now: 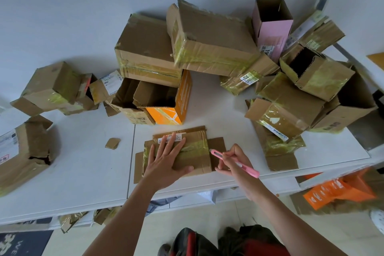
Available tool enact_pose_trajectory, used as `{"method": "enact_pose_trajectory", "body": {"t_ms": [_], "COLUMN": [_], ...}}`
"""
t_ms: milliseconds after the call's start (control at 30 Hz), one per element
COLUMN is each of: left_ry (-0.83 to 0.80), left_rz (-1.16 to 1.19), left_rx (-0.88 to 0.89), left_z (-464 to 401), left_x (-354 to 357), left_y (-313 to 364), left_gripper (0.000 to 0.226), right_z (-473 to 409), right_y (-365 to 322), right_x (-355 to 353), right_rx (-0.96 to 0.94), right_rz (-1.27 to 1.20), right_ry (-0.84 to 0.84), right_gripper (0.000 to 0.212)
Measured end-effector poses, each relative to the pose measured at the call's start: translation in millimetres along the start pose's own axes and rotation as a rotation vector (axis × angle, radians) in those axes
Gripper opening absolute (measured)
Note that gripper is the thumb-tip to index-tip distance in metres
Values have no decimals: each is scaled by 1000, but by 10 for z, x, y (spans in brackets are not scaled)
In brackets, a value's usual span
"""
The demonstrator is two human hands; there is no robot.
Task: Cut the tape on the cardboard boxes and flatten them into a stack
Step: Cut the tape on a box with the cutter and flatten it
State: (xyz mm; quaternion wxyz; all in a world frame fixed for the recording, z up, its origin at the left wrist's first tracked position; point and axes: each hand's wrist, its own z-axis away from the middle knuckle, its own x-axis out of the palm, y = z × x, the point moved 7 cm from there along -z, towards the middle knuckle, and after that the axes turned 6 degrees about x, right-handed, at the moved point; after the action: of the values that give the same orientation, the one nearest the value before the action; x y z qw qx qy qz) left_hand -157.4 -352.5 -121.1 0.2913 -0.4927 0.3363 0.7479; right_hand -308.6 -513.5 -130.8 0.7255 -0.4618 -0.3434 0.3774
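- Now our left hand [166, 157] presses flat, fingers spread, on the small box [182, 153] near the table's front edge [207, 190]; it holds nothing.
- Our right hand [233, 162] pinches the pink cutter [234, 163] like a pen; its tip sits just beside the box's right side, where the tape band [195, 148] ends.
- That band runs left to right, so we judge the cut would travel leftward toward our pressing fingers (a risk).
- Unflattened boxes crowd behind and right; bare table lies left.
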Motion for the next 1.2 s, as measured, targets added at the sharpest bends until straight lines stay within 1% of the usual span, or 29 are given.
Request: {"method": "enact_pose_trajectory", "body": {"t_ms": [167,300,367,400,467,533,567,600,667,733,767,833,867,933,967,1000,1067,1100,1133,1200], "left_ry": [9,13,24,31,32,29,26,24,25,32,41,80,109,162,178,187,197,205,214,252], "left_rz": [19,7,14,14,23,37,40,43,41,37,39,32,26,28,35,42,77,111,151,229], "left_rx": [5,13,14,16,21,27,29,28,27,26,26,33,39,49,53,58,45,17,-28,-167], "left_z": [-7,-4,-3,-5,-14,-16,-12,-6,2,9,16,37,55,99,124,151,222,265,315,445], "left_x": [2,6,8,6,6,5,3,3,-7,-20,-29,-41,-47,-59,-66,-78,-126,-145,-161,-187], "left_y": [0,-8,-8,-10,-15,-15,-14,-17,-19,-11,-4,8,20,40,42,38,-22,-96,-198,-470], "left_gripper": [112,112,112,112,112,112,112,111,109,106,105,104,104,102,103,105,107,105,104,109], "right_z": [81,117,143,137,83,-26,-106,-199,-365,-446,-458,-444,-418,-363,-350,-361,-408,-424,-429,-401], "right_y": [34,-101,-191,-245,-353,-457,-449,-395,-251,-166,-172,-268,-362,-557,-628,-645,-571,-521,-473,-404], "right_x": [13,2,-31,-64,-165,-240,-219,-203,-219,-226,-206,-124,-61,143,278,416,632,722,802,928], "right_rx": [-36,-96,-154,-210,-366,-542,-580,-538,-354,-203,-172,-165,-194,-339,-395,-397,-310,-275,-278,-324], "right_rz": [50,267,418,499,687,972,1139,1281,1462,1595,1633,1589,1500,1258,1162,1113,1106,1117,1120,1110], "right_ry": [-11,-63,-75,-54,45,179,174,130,66,24,23,53,87,121,82,19,-92,-127,-143,-152], "right_gripper": [23,16,14,13,14,18,21,25,34,47,57,73,72,59,55,53,53,53,53,52]}}
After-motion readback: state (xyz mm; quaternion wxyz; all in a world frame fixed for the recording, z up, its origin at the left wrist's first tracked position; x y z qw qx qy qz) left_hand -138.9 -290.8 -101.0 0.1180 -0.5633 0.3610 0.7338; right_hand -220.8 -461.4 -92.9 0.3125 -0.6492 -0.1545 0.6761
